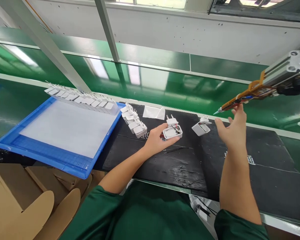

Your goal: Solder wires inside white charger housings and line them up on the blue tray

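Note:
My left hand [157, 140] grips an opened white plug charger [173, 132] on the black mat. Its pinned cap is tilted up at the back, and wires and small parts show inside the case. My right hand [233, 125] is raised with thumb and fingers apart. Its fingertips reach up to the orange-bodied dispensing tool [240, 99], which has a pale tapered nozzle; whether they touch it I cannot tell. Between the hands stands a second opened plug charger [201, 127]. Black tweezers [175, 149] lie just in front of my left hand.
Left of my hand several white chargers [134, 122] stand in a row. A blue tray [90, 163] lined with a white sheet has more chargers [82, 99] along its back edge. A white paper piece [153, 112] lies behind. Cardboard boxes [17, 206] are at lower left.

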`<state>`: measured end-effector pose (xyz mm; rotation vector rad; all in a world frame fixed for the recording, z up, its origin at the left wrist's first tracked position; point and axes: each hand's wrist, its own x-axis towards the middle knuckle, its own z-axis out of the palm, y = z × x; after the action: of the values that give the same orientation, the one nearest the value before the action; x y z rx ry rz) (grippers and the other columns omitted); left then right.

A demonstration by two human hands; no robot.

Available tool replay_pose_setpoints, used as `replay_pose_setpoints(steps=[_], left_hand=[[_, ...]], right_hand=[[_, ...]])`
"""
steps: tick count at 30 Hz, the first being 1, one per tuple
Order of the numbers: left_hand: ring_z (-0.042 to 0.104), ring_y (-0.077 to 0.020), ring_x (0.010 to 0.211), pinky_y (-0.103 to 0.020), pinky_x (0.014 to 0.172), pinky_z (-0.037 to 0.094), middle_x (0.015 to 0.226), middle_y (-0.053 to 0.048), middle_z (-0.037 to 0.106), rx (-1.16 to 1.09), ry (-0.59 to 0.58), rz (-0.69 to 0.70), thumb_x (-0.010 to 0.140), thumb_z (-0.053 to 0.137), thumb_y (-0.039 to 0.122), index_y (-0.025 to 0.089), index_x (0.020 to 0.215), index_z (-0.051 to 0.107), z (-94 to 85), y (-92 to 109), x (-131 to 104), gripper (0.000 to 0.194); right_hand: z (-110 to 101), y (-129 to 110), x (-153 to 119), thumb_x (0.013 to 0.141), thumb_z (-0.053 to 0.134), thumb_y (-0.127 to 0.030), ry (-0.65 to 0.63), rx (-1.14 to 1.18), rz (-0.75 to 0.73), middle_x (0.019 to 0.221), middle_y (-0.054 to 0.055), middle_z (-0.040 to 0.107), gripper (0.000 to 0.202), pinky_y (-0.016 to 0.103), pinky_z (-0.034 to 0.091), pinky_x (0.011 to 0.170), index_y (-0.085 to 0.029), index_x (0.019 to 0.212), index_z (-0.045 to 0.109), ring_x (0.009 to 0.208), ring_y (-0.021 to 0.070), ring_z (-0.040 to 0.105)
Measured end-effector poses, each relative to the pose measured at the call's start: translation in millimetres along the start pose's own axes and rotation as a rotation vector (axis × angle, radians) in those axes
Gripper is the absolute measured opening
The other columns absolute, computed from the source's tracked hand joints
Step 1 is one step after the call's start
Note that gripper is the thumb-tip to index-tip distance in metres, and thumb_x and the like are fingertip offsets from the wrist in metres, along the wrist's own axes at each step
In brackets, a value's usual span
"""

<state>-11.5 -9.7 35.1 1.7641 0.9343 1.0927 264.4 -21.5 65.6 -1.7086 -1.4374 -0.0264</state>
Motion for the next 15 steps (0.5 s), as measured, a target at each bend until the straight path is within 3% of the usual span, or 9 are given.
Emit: replay_pose_setpoints(steps=[2,4,7,9,12,15], left_hand=[[0.065,-0.014,0.068,-0.021,0.058,0.052,0.08,-0.002,0.071,-0.044,-0.028,-0.064,0.073,0.076,0.04,0.017,0.094,0.065,-0.8,2.1,0.1,0.033],[0.064,-0.0134,0.066,-0.02,0.057,0.051,0.079,-0.001,0.071,-0.066,-0.038,-0.093,0.072,0.077,0.039,0.017,0.093,0.064,-1.4,3.2,0.2,0.033],[0.064,-0.0133,0.068,-0.02,0.058,0.05,0.081,-0.001,0.071,-0.078,-0.039,-0.114,0.072,0.076,0.038,0.016,0.094,0.064,-1.5,3.8,0.1,0.033],[0.065,-0.0134,0.069,-0.019,0.058,0.05,0.081,-0.001,0.071,-0.075,-0.047,-0.118,0.072,0.075,0.038,0.016,0.093,0.063,-1.1,3.7,0.3,0.032],[0.065,-0.0141,0.071,-0.02,0.059,0.051,0.081,-0.001,0.071,-0.053,-0.034,-0.148,0.072,0.075,0.038,0.017,0.093,0.064,-1.4,1.7,2.1,0.032],[0.066,-0.0155,0.075,-0.022,0.063,0.053,0.084,-0.002,0.072,-0.048,0.015,-0.196,0.072,0.074,0.04,0.016,0.096,0.064,-3.3,-2.8,5.4,0.035]], right_hand=[[1.1,-4.9,-27.6,0.081,0.067,-0.026,0.121,-0.114,-0.111,0.143,0.025,0.04,0.073,0.07,0.033,0.109,-0.02,0.146,0.035,0.138,0.0462,0.035],[8.1,-15.1,-56.6,0.084,0.064,-0.025,0.087,-0.132,-0.238,0.133,0.023,0.05,0.062,0.068,0.038,0.105,-0.019,0.142,0.041,0.13,0.0435,0.045],[27.0,-29.1,-90.6,0.088,0.061,-0.027,-0.357,-0.081,-0.425,0.118,0.016,0.063,0.039,0.057,0.051,0.095,-0.022,0.127,0.056,0.112,0.0341,0.061],[38.6,-33.1,-101.9,0.09,0.059,-0.027,-0.572,-0.091,-0.489,0.112,0.015,0.068,0.024,0.055,0.054,0.091,-0.02,0.112,0.064,0.107,0.0325,0.065],[40.4,-34.0,-104.0,0.092,0.057,-0.025,-0.69,0.017,-0.499,0.104,0.012,0.074,0.013,0.05,0.058,0.086,-0.02,0.097,0.068,0.101,0.0292,0.07],[22.5,-38.3,-99.0,0.093,0.059,-0.027,-0.746,0.262,-0.417,0.091,0.005,0.077,0.01,0.034,0.061,0.071,-0.024,0.097,0.067,0.081,0.0204,0.074]])
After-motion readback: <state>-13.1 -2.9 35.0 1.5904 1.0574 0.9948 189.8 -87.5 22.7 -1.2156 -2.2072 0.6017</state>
